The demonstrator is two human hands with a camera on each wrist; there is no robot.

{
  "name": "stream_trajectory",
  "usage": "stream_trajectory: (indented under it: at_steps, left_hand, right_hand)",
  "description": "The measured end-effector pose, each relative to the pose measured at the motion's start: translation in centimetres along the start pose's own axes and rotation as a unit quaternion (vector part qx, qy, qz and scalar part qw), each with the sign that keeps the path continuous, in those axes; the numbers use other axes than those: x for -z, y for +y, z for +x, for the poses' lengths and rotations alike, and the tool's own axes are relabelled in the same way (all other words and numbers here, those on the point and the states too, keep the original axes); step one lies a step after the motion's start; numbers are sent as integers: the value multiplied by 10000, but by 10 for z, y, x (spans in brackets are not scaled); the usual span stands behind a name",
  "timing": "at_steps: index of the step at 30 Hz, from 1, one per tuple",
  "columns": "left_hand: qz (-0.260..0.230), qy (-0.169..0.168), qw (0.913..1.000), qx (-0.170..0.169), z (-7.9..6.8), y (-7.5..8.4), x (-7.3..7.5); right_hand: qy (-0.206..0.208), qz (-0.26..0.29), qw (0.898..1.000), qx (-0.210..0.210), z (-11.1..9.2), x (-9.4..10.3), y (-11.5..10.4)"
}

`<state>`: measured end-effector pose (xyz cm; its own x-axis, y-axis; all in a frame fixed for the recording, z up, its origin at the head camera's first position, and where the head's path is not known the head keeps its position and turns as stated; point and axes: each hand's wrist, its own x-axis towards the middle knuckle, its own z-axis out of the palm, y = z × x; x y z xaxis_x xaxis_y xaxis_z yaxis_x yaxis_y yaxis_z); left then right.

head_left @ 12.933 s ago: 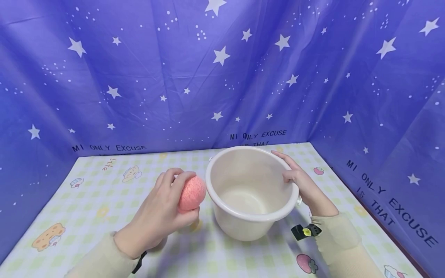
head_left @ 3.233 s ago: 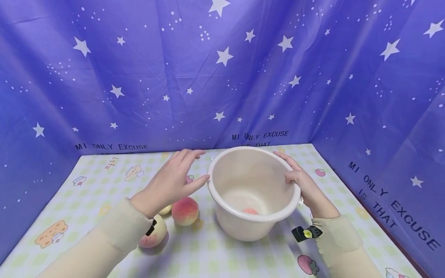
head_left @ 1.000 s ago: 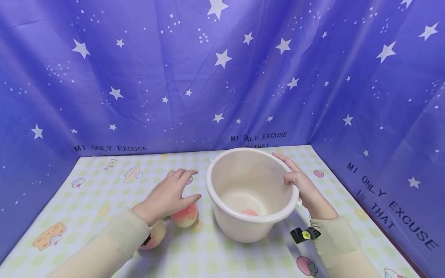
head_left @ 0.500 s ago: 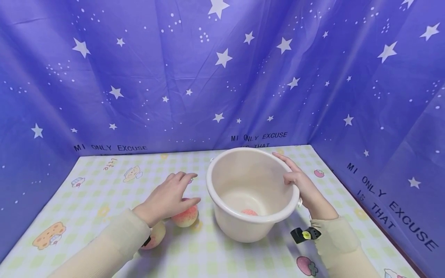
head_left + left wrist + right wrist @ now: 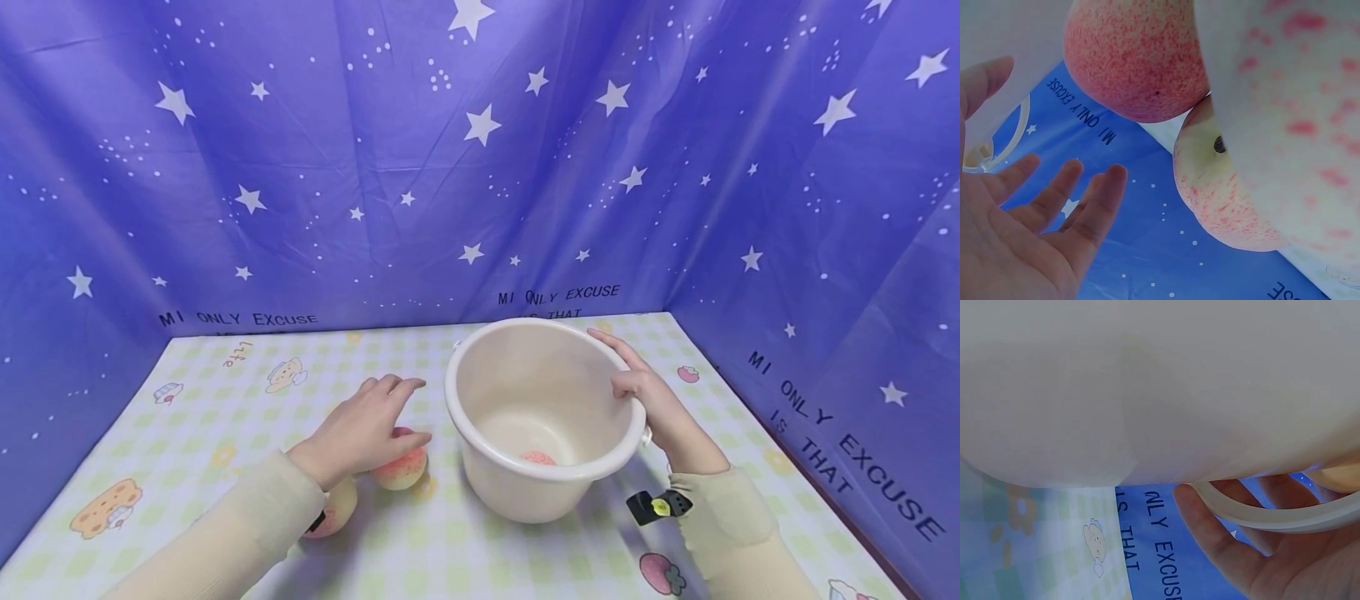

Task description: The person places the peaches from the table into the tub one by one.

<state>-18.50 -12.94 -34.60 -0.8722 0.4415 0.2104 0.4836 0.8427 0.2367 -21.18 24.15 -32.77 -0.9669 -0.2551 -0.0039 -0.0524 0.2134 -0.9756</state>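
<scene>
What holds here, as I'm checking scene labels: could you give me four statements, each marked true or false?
1. The person's bare right hand grips a round, cream, plastic-looking bucket at its rim. True.
2. The bucket is empty. False: a coral-pink, rough-textured object, partly hidden, lies inside.
3. The bare left hand holds nothing. True.
4. No fruit shows outside the bucket. False: three round, pink-flecked peaches show outside it in the left wrist view.

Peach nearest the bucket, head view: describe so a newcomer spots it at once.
Find the white bucket on the checked cloth. Just left of it in the picture, partly hidden by the left hand, sits the peach. Its red top sets it apart from the paler peach by the left sleeve.
</scene>
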Motion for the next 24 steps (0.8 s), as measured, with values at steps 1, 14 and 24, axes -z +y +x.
stream_trajectory:
  at_steps: [1,14,24]
  left_hand:
    - [8,-13,10000,5,0,0,0]
    - [254,-246,9993,99,-3,0,-6]
    - [264,-513,9983,115,-3,1,-11]
  right_hand:
    - [-1,-1,10000,3,0,0,0]
    - [-9,-12,10000,0,0,0,1]
    - [-16,9,10000,37,0,1,1]
